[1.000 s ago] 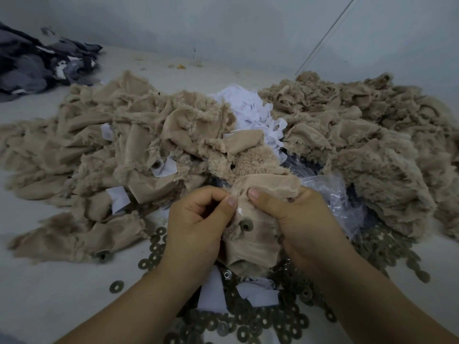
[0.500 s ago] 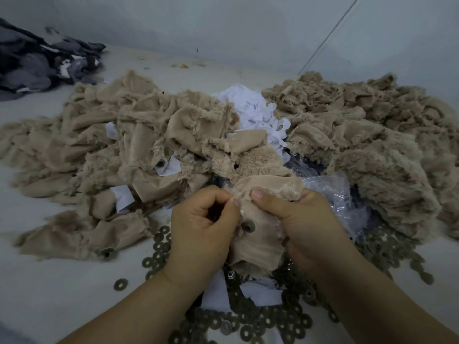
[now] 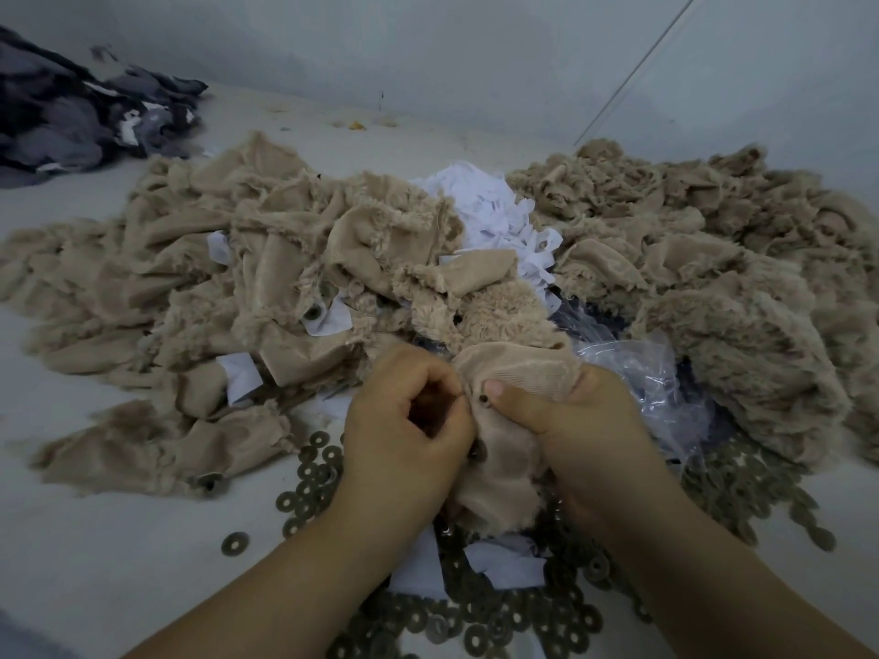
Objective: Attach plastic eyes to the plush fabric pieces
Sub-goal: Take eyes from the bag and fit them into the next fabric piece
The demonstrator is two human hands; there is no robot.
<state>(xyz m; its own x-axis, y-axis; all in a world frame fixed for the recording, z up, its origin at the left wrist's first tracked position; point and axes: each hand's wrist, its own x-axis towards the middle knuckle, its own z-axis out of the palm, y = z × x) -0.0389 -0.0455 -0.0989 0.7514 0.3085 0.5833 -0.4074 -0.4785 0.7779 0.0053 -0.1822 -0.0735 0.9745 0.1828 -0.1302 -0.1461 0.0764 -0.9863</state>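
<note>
We take the plush piece (image 3: pixel 504 435) we hold at the middle of the bench (image 3: pixel 119 554) as our landmark. Far to its upper left lies a dark grey heap of cloth (image 3: pixel 71 121), out of the way. Nearer on its left spreads a tan pile of plush pieces (image 3: pixel 214 278), some showing a washer on the back, so we judge these are kept apart as done. Just left of the piece our left hand (image 3: pixel 404 435) is curled against the fabric, fingertips pinched at its edge, seemingly bracing it from behind. On the piece itself a small dark plastic eye (image 3: pixel 483 399) pokes through, and our right hand (image 3: pixel 571 435) grips the fabric with the thumb pressed beside that eye to hold it steady. Below the piece lie loose washers (image 3: pixel 475 625) and white paper scraps (image 3: pixel 504 563), close for picking. To its right sit a clear plastic bag (image 3: pixel 642 373) and a second plush pile (image 3: pixel 713 278), likely waiting.
</note>
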